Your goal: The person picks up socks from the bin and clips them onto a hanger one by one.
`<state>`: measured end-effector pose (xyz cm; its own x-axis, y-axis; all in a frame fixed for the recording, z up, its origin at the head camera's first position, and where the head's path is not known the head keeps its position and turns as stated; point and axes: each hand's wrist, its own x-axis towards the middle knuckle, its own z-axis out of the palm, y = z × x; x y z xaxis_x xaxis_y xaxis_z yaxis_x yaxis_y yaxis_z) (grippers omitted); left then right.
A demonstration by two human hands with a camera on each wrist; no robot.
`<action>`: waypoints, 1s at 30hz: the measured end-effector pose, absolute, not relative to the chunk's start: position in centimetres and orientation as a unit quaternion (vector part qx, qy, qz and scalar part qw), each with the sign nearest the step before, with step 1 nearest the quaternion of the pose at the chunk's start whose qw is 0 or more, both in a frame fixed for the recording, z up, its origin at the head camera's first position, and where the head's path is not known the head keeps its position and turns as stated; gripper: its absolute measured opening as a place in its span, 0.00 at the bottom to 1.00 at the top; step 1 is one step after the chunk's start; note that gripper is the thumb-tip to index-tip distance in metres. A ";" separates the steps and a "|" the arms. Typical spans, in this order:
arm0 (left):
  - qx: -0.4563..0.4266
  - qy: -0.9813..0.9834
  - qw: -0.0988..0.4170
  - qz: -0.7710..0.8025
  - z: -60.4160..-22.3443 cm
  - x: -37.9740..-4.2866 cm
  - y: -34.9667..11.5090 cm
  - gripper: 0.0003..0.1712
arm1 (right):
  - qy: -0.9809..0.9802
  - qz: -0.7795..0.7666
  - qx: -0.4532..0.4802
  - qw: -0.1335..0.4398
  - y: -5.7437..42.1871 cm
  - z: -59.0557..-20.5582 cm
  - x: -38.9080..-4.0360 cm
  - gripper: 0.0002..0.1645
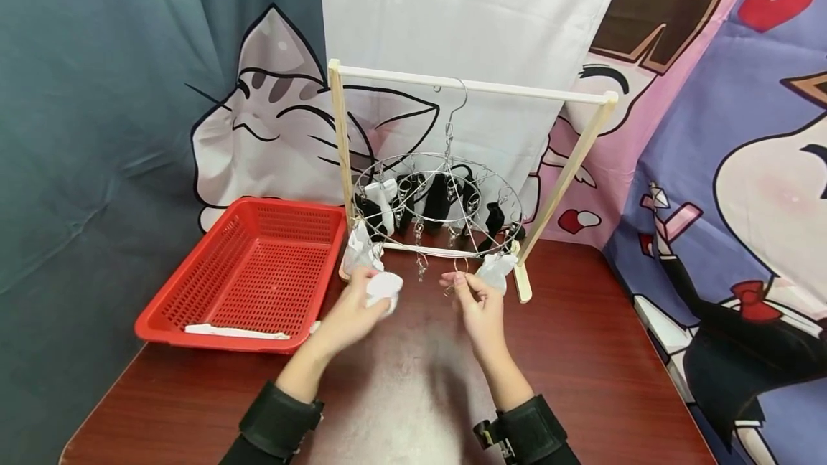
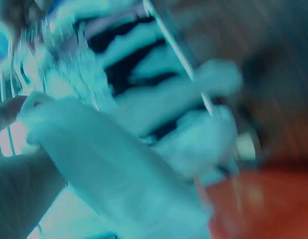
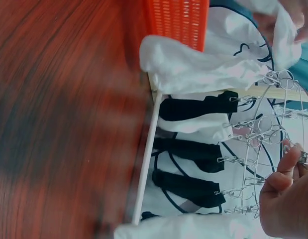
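My left hand (image 1: 352, 313) holds a white sock (image 1: 384, 285) by its opening, left of centre below the hanger. In the blurred left wrist view the sock (image 2: 114, 164) hangs down long and pale. A round wire sock hanger (image 1: 446, 156) with metal clips hangs from a wooden rack. At its near rim my right hand (image 1: 483, 311) pinches a small metal clip (image 3: 304, 158) between thumb and fingers. Black socks (image 3: 193, 107) and white socks (image 3: 198, 67) hang from other clips around the ring.
A red plastic basket (image 1: 145, 318) stands at the left, with a white sock (image 1: 235, 332) lying along its near side. The rack's top bar (image 1: 517, 90) spans between two wooden posts. All stands on a reddish-brown table (image 1: 581, 379) before printed curtains.
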<state>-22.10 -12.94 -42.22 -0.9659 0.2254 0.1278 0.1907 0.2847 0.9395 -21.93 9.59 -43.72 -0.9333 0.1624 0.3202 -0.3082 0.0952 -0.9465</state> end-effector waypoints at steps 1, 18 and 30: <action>0.152 0.805 0.012 0.573 -42.5 -21.9 -12.2 0.22 | -0.710 0.681 0.051 0.170 9.6 -43.7 -21.9 0.17; 0.285 0.816 -0.057 0.499 -44.2 -21.9 -6.8 0.06 | -0.651 0.744 0.076 0.131 9.4 -43.5 -21.4 0.24; 0.204 0.799 -0.100 0.556 -43.9 -21.9 -6.4 0.04 | -0.720 0.667 0.106 0.161 9.8 -44.1 -21.6 0.19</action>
<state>-21.86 -6.39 -43.93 -0.8969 0.2140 0.3870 0.4372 0.2984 0.8484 -21.59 9.78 -44.13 -0.9259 0.0621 0.3726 -0.3667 0.0892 -0.9260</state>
